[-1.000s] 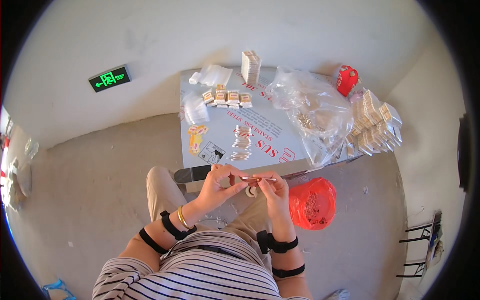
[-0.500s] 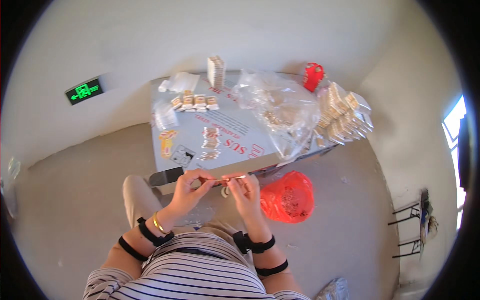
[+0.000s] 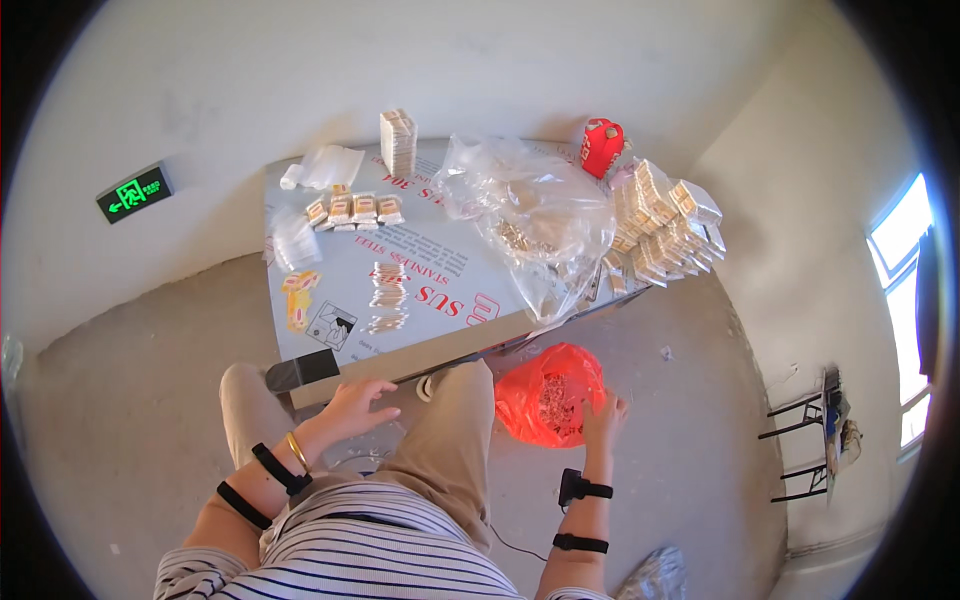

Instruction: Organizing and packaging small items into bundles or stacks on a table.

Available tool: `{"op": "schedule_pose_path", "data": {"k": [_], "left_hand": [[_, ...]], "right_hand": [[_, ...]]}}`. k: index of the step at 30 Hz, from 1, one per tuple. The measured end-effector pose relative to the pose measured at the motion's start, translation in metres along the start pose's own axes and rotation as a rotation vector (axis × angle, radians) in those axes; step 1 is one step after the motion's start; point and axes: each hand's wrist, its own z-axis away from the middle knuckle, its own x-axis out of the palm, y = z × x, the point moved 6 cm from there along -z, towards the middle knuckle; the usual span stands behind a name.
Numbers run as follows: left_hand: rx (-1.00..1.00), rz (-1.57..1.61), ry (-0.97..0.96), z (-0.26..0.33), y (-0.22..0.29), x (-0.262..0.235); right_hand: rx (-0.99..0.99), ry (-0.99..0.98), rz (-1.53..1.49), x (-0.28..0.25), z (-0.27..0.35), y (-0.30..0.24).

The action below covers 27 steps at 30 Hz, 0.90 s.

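striped shirt (image 3: pixel 370 552): right here, filling the near edge
left hand (image 3: pixel 352 408): just short of the front edge of the table (image 3: pixel 340 268), thumb and fingers apart, nothing seen in the grasp
right hand (image 3: pixel 603 420): out at the right side of the red bag (image 3: pixel 515 400), fingers loosely bent; cannot tell of any contact or hold
bag spot: down on the floor (image 3: pixel 690 430) by the table front, mouth up, with reddish-brown bits (image 3: pixel 553 395) inside
step in hand: by judgement, a reach to the red bag
next move calls for: likely a careful way past the floppy rim, no snagging of thin plastic
cotton swabs (image 3: pixel 389 297): up on the table, laid in a column of small rows
yellow cards (image 3: pixel 299 300): left of the swabs
small packets (image 3: pixel 365 208): beyond the swabs, side by side
big clear bag (image 3: pixel 530 225): slumped and crumpled on the right half
heap of packs (image 3: pixel 665 225): piled at the right end
white stack (image 3: pixel 398 143): upright near the back edge
green-lit sign (image 3: pixel 135 192): far left, up on the wall (image 3: pixel 250 80)
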Motion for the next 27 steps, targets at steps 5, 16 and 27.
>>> {"op": "schedule_pose_path", "data": {"k": [5,16,27], "left_hand": [[-0.207,0.027,-0.115,-0.024,-0.075,0.036],[-0.500,-0.252,-0.179,-0.045,-0.134,0.069],[-0.590,-0.370,-0.246,-0.052,-0.105,0.059]], "right_hand": [[-0.032,-0.152,-0.146,0.075,-0.044,0.000],[-0.180,-0.377,-0.171,0.346,-0.214,-0.063],[-0.147,-0.800,0.387,0.444,-0.269,-0.031]]}}
